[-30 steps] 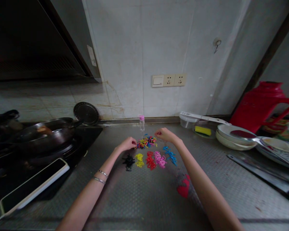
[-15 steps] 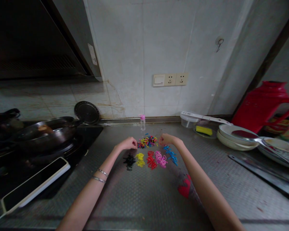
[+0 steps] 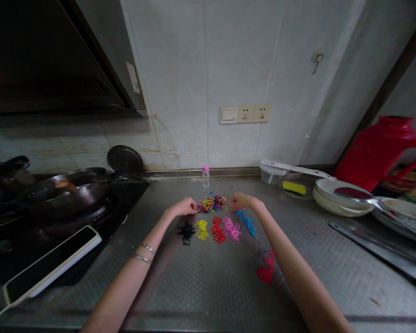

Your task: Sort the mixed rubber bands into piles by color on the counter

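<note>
On the metal counter lies a mixed heap of what look like small coloured rubber bands (image 3: 213,203). My left hand (image 3: 187,206) is at the heap's left edge, its fingers pinched together. At the right side, just apart from the heap, my right hand (image 3: 241,201) is closed too. Whatever either set of fingers holds is too small to make out. Nearer me are sorted piles: black bands (image 3: 186,232), yellow bands (image 3: 201,230), red bands (image 3: 218,231), pink bands (image 3: 232,229) and blue bands (image 3: 247,225), the blue pile just below my right hand.
Behind the heap stands a small clear bottle with a pink cap (image 3: 205,176). A clear bag with a red heart (image 3: 266,269) lies under my right forearm. Left are a phone (image 3: 52,266) and a pan (image 3: 69,194); right, bowls (image 3: 339,203), a knife (image 3: 370,247) and a red flask (image 3: 370,152).
Both hands stay almost in place, with only slight shifts of the fingers. The piles look the same.
</note>
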`<state>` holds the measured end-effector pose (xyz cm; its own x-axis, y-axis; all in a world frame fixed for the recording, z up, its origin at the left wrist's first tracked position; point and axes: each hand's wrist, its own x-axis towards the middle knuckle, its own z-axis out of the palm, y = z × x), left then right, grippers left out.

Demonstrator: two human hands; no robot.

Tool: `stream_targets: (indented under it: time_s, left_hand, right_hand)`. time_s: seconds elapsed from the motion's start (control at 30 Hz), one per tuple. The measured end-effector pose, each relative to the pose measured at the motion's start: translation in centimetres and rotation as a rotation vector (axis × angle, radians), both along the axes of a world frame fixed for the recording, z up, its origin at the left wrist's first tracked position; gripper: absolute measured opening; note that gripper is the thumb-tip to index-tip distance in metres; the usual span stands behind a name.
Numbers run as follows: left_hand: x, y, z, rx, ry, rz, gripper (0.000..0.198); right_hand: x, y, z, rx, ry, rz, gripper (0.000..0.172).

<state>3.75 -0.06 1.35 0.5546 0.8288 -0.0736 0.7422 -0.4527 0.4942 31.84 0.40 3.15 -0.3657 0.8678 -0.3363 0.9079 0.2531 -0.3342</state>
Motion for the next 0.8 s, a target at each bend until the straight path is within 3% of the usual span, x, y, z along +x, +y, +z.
stream_targets:
  time_s: [0.3, 0.53, 0.8]
  left_hand:
    - [1.1, -2.7, 2.1, -0.083, -0.087, -0.076, 0.016]
    - [2.1, -4.9, 1.8, -0.114, -0.037, -0.105, 0.018]
    - [1.2, -5.4, 2.0, -0.095, -0.1, -0.094, 0.021]
  right_hand:
    - [0.0, -0.3, 0.5, -0.024, 0.013, -0.028, 0.023]
    - [-0.6, -0.8, 0.8, 0.007, 0.016, -0.027, 0.022]
    - [-1.7, -0.6, -0.7, 0.031, 0.041, -0.014, 0.016]
